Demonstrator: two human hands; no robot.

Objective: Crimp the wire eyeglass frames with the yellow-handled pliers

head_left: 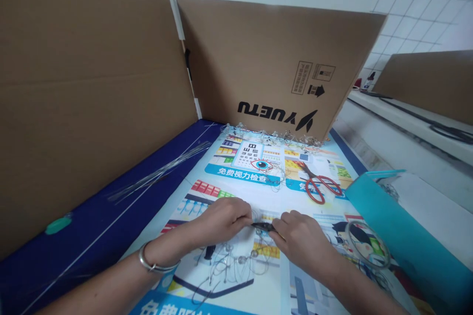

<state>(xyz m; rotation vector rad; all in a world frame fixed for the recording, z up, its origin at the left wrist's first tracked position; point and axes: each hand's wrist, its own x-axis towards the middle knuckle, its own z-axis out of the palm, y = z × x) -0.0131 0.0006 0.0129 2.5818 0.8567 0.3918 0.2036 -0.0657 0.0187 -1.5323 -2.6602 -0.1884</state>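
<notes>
My left hand [231,216] is closed, its fingers pinched together at the left end of a small dark tool [263,227], possibly holding thin wire too fine to make out. My right hand [297,236] is wrapped round the other end of this tool. Just below the hands, a loose tangle of thin wire pieces [236,261] with small beads lies on the printed poster [258,197]. Beyond my right hand, red-handled scissors [320,184] rest on the poster.
Cardboard panels [258,59] stand at the back and left. Straight wires [160,172] lie on the blue surface at left. More tangled wire [273,139] lines the back panel's foot. At right are a coil [367,246] and a teal box [406,226].
</notes>
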